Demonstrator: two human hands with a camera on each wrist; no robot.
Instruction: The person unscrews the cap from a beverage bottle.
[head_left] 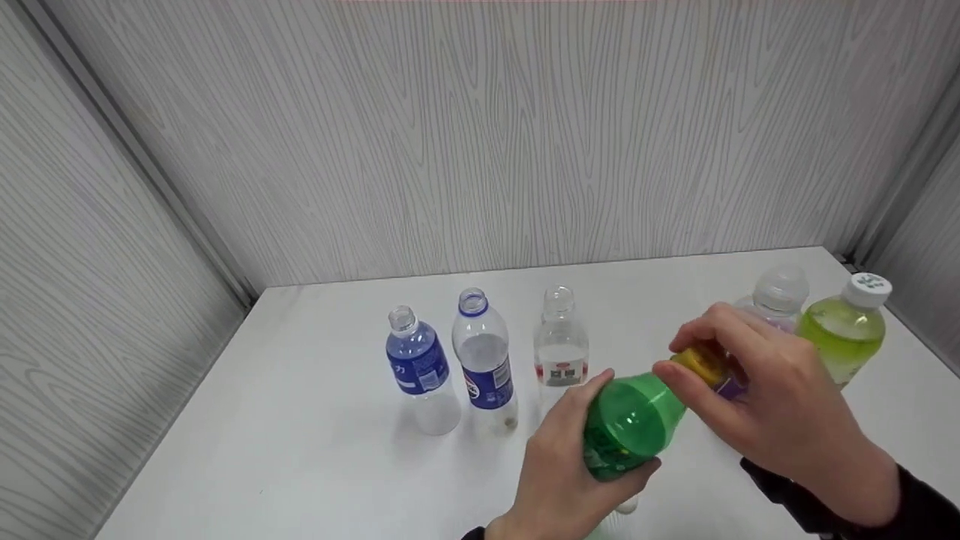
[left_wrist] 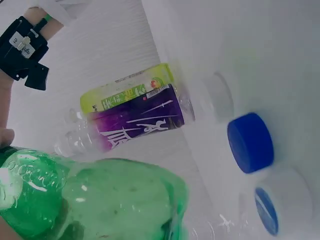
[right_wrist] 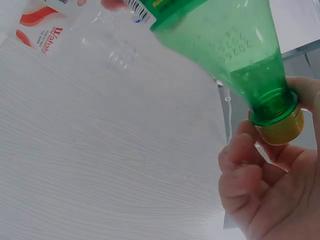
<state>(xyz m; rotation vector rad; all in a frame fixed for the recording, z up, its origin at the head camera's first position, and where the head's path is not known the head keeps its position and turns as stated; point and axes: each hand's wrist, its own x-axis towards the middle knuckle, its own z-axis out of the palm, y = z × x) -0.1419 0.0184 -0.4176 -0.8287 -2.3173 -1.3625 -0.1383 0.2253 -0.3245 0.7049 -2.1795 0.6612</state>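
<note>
My left hand (head_left: 559, 465) grips a green plastic bottle (head_left: 634, 420) round its body, tilting it with the neck toward the right. At the neck, the thumb and curled fingers of my right hand (head_left: 780, 397) pinch the yellow cap (head_left: 699, 365). The right wrist view shows this cap (right_wrist: 282, 129) seated at the green neck. Clear green walls and some liquid show in the bottle. Beyond the right hand, partly hidden by it, stand a purple-labelled bottle (left_wrist: 142, 120) and a bottle of yellow-green drink (head_left: 844, 330) with a white cap.
Three uncapped clear bottles stand in a row on the white table (head_left: 300, 420): one blue-labelled (head_left: 418, 367), a Pepsi bottle (head_left: 484, 352), and one with a red-and-white label (head_left: 561, 352). A blue cap (left_wrist: 250, 142) lies nearby. Wood-grained panels (head_left: 487, 135) enclose the table's back and sides.
</note>
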